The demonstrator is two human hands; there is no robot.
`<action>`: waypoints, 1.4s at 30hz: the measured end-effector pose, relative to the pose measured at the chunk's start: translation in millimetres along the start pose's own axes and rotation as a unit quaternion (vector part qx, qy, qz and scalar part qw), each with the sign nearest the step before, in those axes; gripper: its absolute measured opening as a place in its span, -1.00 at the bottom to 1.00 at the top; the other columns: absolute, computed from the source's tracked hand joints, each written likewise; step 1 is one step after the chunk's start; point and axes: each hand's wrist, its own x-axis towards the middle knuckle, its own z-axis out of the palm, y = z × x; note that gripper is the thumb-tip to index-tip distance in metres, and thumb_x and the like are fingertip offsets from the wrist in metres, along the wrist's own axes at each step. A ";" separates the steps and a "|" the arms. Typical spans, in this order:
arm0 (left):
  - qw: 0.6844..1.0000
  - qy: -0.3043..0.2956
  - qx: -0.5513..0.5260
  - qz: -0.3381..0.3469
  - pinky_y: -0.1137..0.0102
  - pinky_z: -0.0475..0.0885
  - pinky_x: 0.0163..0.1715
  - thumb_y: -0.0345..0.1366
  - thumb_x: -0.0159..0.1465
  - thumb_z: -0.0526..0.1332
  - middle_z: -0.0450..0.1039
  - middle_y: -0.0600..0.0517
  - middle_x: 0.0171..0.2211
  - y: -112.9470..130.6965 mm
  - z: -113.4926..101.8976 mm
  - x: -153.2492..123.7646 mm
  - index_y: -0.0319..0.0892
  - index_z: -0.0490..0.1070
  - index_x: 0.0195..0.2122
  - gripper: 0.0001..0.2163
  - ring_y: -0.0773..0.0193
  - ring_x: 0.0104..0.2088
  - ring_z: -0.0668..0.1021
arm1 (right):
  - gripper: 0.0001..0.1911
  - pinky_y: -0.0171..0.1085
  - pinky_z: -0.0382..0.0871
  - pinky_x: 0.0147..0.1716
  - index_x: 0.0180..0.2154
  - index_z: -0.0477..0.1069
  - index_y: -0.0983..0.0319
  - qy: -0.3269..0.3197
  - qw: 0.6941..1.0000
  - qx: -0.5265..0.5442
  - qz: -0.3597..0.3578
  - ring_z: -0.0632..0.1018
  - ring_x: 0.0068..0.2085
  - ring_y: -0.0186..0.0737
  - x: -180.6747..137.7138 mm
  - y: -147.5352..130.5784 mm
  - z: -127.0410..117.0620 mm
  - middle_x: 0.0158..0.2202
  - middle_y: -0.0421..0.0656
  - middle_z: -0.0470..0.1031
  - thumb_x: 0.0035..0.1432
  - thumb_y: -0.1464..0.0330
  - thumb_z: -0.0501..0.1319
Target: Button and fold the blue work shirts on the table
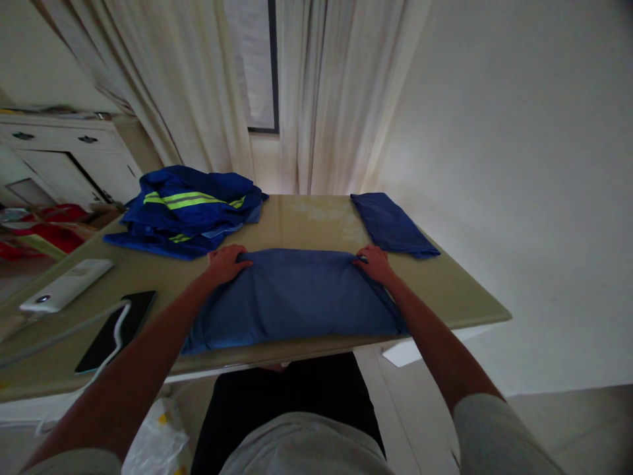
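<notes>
Left hand (226, 262): fingers curled down over the far left corner of the blue cloth (294, 300), knuckles up, fingertips pressed into the fold. Whether they pinch the fabric or only press it flat cannot be told from this angle.

Right hand (374, 262): same posture at the far right corner, fingers bent and lying on the cloth edge. Grip likewise unclear; contact is certain.

The blue cloth lies in the centre of the frame, folded into a wide band across the near part of the table (459, 297). Its near edge reaches the table's front rim. Surface mostly smooth, with soft creases running out from both hands. Both forearms extend from the lower corners of the frame to the cloth's far corners.

Right of centre, just beyond the right hand: a folded dark blue piece (390, 223), flat, lying at an angle, apart from the main cloth.

Upper left of the table: a heap of blue work jacket (185, 211) with yellow-green reflective stripes, rumpled, near the left hand but not touching it.

Left edge of the frame: a white remote (66, 285), and nearer the viewer a black phone (116, 330) with a white cable (119, 316) crossing it.

Behind the table: pale curtains (316, 92); a white cabinet (64, 158) at upper left.
</notes>
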 end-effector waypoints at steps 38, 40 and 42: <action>0.873 0.222 -0.322 -0.292 0.16 0.57 -0.09 0.08 0.20 0.26 0.65 0.03 -0.21 -13.3 26.7 -270.6 -0.03 0.55 -0.03 -0.58 0.05 -0.26 0.66 | -0.53 -0.15 0.46 -0.34 -0.02 0.52 0.19 0.223 0.911 0.220 0.267 0.57 -0.34 -0.07 -235.2 -15.8 -21.5 -0.22 -0.01 0.64 0.16 0.05 0.21; 0.852 0.241 -0.372 -0.278 0.18 0.58 -0.06 0.08 0.18 0.31 0.64 0.04 -0.16 -21.9 29.0 -277.8 -0.01 0.54 -0.06 -0.60 0.08 -0.22 0.64 | -0.55 -0.15 0.45 -0.33 -0.02 0.51 0.19 0.237 0.907 0.229 0.262 0.55 -0.35 -0.09 -240.0 -11.0 -24.3 -0.25 -0.03 0.64 0.18 0.06 0.22; 0.837 0.220 -0.429 -0.259 0.23 0.59 -0.11 0.09 0.13 0.39 0.64 0.03 -0.11 -30.3 32.3 -285.9 -0.01 0.54 -0.10 -0.60 0.08 -0.17 0.63 | -0.54 -0.16 0.43 -0.36 -0.01 0.50 0.20 0.233 0.904 0.252 0.256 0.53 -0.38 -0.11 -244.7 -6.8 -27.6 -0.29 -0.05 0.62 0.17 0.05 0.23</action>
